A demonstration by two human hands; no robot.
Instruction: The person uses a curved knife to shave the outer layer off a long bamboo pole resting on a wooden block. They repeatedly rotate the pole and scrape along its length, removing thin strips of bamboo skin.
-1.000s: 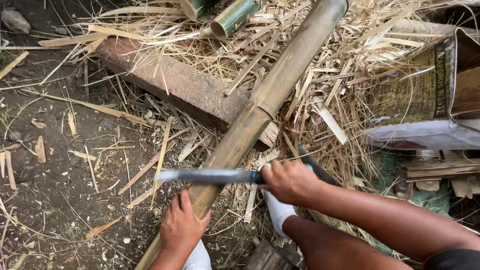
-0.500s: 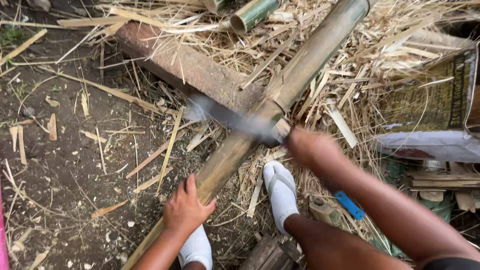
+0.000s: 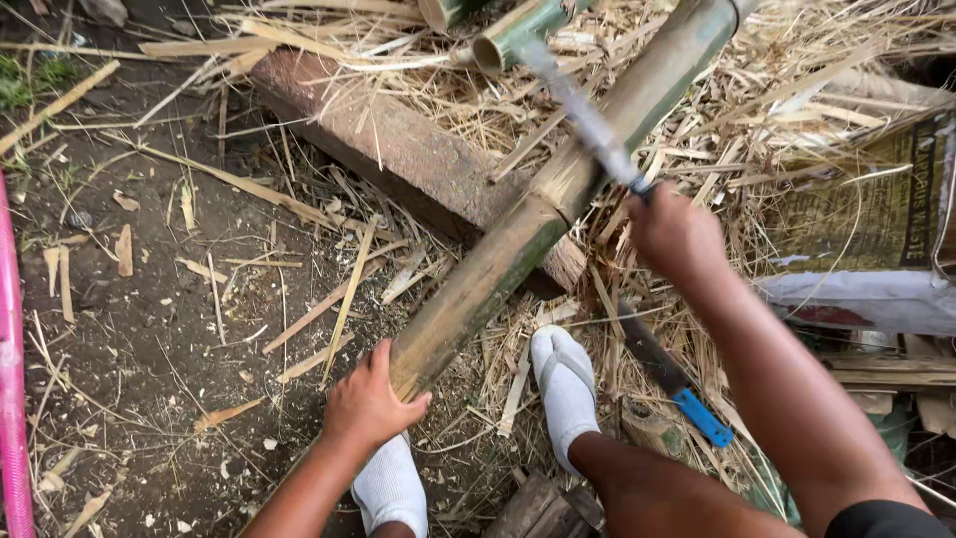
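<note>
Left hand (image 3: 366, 403) clamps the bamboo pole (image 3: 543, 214) lying across a wooden block (image 3: 398, 149), right hand (image 3: 679, 237) grips a raised knife (image 3: 583, 115): chopping step, calling for an accurate downstroke.

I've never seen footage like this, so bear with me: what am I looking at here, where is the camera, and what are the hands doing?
The camera sits on a person's head and looks down at their own bare hands. The left hand grips the near end of a long bamboo pole, which lies across a wooden block on dirt strewn with dry bamboo strips. The right hand holds a long blade, raised and blurred above the pole. Both feet wear white sandals. A second tool with a blue handle lies in the litter beside the right foot.
</note>
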